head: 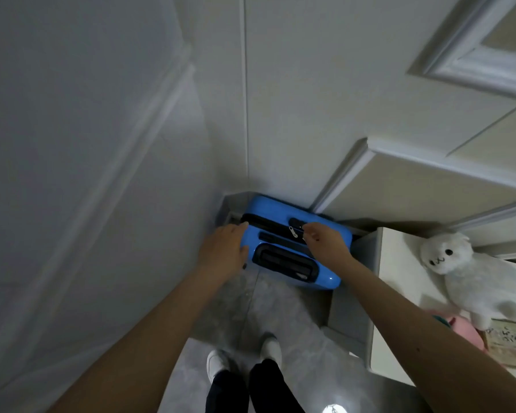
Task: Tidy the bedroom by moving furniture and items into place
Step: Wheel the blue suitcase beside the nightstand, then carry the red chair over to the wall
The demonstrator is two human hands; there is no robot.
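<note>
Blue suitcase (pixel 292 242) tucked upright into the corner.
Long axis ten-to-four; left hand (pixel 225 245) flat on the ten o'clock end, right hand (pixel 325 238) curled at the zipper, grip unclear.

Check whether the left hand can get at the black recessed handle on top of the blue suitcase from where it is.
Probably yes. The left hand already rests on the blue suitcase beside the black handle, with nothing lying between them; the right hand is further back, at the zipper.
</note>
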